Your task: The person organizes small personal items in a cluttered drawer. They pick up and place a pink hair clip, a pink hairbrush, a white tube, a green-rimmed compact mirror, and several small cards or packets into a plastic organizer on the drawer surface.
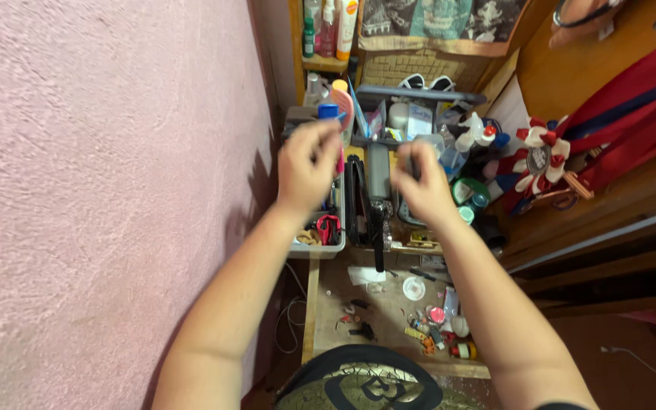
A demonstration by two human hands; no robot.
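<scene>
Both forearms reach out; left hand [307,163] and right hand [419,188] blurred, fingers' grip unclear.

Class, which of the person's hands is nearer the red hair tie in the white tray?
Left. The left hand is just above the hair tie; the right hand is across, over the black case.

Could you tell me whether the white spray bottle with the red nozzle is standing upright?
Upright: the white spray bottle stands with its red nozzle on top.
</scene>
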